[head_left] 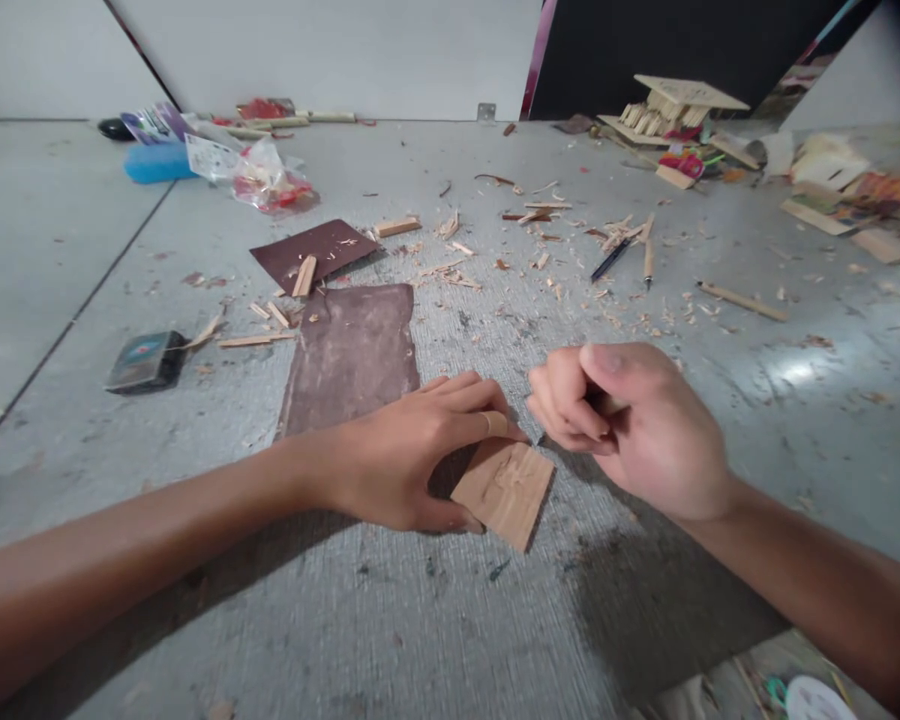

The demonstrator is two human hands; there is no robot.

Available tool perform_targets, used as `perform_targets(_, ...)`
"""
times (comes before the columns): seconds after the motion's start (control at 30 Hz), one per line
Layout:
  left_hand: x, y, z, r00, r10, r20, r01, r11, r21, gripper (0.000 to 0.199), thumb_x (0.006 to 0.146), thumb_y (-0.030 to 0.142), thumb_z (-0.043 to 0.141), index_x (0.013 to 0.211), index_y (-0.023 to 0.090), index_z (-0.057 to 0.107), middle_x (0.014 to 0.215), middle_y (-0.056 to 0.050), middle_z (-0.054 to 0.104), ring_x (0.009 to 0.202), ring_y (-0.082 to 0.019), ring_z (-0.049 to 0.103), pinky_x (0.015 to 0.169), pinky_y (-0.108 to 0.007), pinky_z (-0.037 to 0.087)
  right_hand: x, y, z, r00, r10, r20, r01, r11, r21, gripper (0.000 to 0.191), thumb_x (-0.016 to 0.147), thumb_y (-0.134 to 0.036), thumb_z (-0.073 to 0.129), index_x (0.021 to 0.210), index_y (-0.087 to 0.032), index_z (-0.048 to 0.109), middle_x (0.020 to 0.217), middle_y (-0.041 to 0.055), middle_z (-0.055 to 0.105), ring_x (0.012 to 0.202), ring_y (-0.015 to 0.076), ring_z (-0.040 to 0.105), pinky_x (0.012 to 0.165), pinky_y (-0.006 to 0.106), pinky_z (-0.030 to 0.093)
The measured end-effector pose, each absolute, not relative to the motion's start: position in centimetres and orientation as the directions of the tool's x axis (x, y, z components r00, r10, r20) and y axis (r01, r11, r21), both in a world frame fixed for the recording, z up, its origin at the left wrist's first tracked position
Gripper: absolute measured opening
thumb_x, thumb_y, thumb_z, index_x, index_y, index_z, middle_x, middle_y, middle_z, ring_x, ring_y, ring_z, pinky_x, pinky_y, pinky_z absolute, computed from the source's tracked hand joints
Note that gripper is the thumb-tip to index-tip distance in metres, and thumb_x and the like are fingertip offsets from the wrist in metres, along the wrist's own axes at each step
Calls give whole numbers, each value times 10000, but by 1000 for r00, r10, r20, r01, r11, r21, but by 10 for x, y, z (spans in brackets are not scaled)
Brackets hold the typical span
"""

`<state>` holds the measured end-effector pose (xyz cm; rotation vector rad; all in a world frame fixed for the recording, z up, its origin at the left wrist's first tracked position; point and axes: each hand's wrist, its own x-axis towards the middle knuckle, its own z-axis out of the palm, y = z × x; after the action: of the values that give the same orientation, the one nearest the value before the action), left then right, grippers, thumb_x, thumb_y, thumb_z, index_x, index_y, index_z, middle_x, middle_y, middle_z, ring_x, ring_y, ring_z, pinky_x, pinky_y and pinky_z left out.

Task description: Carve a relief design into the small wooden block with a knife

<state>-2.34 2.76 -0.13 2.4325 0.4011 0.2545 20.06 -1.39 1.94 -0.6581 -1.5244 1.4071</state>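
A small flat wooden panel (506, 488) with carved lines lies on the grey floor in front of me. My left hand (412, 455) presses down on its left and upper edge, fingers spread over it, with a ring or tape on one finger. My right hand (630, 420) is curled into a fist just right of the panel's top corner. It grips a thin tool whose tip is hidden between the fingers and the wood. Wood shavings lie all around.
Two brown sandpaper sheets (352, 350) (315, 250) lie to the left. A black box (146, 360) sits far left. A pen (610, 260), carving tools and wood strips (742, 300) lie ahead. A stick model (671, 108) and plastic bags (266, 180) stand near the wall.
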Motion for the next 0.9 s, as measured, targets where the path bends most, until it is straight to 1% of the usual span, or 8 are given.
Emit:
perform_targets(0.13,-23,27,2,924,359,128,189,-723,665,586,816,358,823,1331,172,613,1284,-141,619,1180,-318,592,1029,-466,509,201,-14,16,-423,857,295,-179,240,-954,557,1117,-459,428,622,-204,456,544,-45,333,497,105,300,498,294,217)
perform_targets(0.27,-27,27,12,866,428,259,184,-754,631,593,775,267,787,1321,167,580,1257,-128,596,1157,-290,593,992,-436,522,202,-15,16,-310,873,377,-140,350,-926,550,1117,-447,433,621,-209,438,546,-44,328,509,116,297,528,320,229)
perform_targets(0.33,-30,26,18,817,466,338,180,-764,619,604,788,251,770,1341,177,539,1278,-123,591,1164,-276,592,995,-430,521,202,-17,16,-223,882,416,-88,407,-909,499,1101,-398,504,644,-208,445,587,-43,353,544,118,312,559,328,247)
perform_targets(0.43,-32,23,24,739,507,443,156,-769,620,633,791,258,776,1355,220,491,1257,-95,607,1141,-263,599,989,-431,515,202,-20,18,-105,884,455,8,458,-889,309,1058,-327,624,779,-214,556,689,-43,442,607,116,374,590,321,281)
perform_targets(0.5,-33,20,25,697,516,498,129,-773,621,636,795,296,797,1349,243,488,1229,-83,611,1101,-258,603,958,-430,518,201,-22,18,-106,899,424,66,432,-899,128,1051,-352,649,981,-246,634,723,-51,497,615,119,410,582,306,300)
perform_targets(0.63,-29,15,22,642,508,574,97,-797,597,680,791,347,873,1356,242,508,1208,-80,620,1060,-249,605,931,-409,520,200,-26,19,-268,933,241,56,265,-963,272,1074,-457,571,1295,-302,607,753,-40,596,630,150,517,570,288,377)
perform_targets(0.8,-26,11,20,627,512,588,100,-801,591,745,790,336,903,1413,238,506,1227,-75,608,1070,-239,594,932,-383,501,199,-32,18,-292,930,222,16,237,-971,302,1025,-362,615,1326,-338,610,877,-17,685,710,160,611,599,269,469)
perform_targets(0.9,-26,5,21,613,589,526,109,-723,682,800,792,331,921,1456,277,477,1296,-69,599,1160,-257,587,1000,-393,482,197,-33,20,-242,943,230,-57,223,-973,281,1009,-308,601,1286,-350,612,822,-37,659,651,139,581,556,239,456)
